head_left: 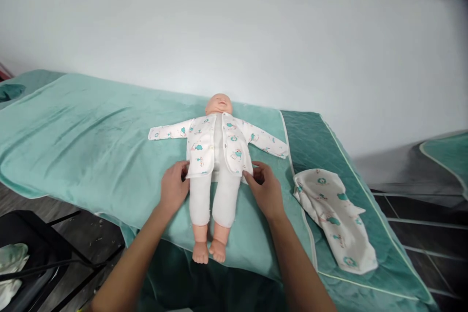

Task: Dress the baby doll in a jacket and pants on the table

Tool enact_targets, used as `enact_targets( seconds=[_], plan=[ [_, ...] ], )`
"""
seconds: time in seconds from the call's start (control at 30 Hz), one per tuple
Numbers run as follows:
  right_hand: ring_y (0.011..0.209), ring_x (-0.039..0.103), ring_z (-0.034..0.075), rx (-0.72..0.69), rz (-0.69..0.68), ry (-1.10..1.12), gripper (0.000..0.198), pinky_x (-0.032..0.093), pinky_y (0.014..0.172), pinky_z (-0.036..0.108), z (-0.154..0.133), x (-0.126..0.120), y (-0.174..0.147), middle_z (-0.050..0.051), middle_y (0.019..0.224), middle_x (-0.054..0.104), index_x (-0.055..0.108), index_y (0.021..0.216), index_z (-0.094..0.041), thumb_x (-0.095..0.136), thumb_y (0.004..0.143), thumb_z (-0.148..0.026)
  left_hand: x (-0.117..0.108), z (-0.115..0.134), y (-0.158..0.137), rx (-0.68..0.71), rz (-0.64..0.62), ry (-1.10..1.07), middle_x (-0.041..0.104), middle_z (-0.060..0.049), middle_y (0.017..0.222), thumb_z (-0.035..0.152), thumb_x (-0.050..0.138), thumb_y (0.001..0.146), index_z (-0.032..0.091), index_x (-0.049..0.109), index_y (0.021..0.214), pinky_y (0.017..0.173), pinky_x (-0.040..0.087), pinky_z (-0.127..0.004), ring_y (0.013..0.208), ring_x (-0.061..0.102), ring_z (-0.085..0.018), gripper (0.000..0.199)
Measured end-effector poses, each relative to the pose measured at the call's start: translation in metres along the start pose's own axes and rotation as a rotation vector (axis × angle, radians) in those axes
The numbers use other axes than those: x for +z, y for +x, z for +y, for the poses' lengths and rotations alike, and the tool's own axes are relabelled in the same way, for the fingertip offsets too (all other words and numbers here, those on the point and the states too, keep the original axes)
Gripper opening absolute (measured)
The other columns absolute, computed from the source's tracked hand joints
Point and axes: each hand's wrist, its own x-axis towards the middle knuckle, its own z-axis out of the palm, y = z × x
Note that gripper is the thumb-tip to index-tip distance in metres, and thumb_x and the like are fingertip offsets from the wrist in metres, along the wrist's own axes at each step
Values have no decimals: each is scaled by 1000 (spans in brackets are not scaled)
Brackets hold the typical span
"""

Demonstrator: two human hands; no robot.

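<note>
A baby doll (220, 104) lies on its back with its head towards the wall and its bare feet towards me. It wears an unfastened white baby jacket (200, 148) with green and red prints, the sleeves spread out to both sides. White cloth covers its trunk and legs. At the jacket's lower left corner, my left hand (175, 186) pinches the hem between thumb and fingers. My right hand (266, 188) grips the hem at the lower right corner in the same way, thumb on top. The fingertips are partly hidden by the cloth.
A light green sheet (91, 126) covers the bed, with a darker green quilted cover (307, 131) at the right. Folded printed baby clothing (336, 222) lies on that cover. A black chair (34, 253) holding cloth stands lower left. Behind the bed rises a white wall (234, 44).
</note>
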Motion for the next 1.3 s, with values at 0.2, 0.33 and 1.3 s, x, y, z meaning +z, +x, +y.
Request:
enact_targets(
  seconds=[0.2,0.33,1.3],
  plan=[
    [60,45,15,5,-15,-6,34,41,59,31,-4,-3,-6,-5,68,48,62,115,-23,66,90,-46,6,-6,4,-32,38,-180,70,-2,90,27,54,90,21,62,109,75,48,-31,81,63,-19,22],
    [60,44,15,49,4,126,35,38,55,31,-1,-7,-12,-4,70,47,61,115,-24,67,89,-47,1,-7,-3,-93,108,-209,67,2,80,31,55,89,22,63,102,69,46,-28,71,59,-16,18],
    [67,50,16,-14,-260,-273,7,37,64,30,-133,26,89,-2,70,57,53,74,-23,56,80,-24,11,-18,-9,375,247,-78,65,-4,90,18,49,97,19,61,114,69,47,-26,76,61,-15,21]
  ],
)
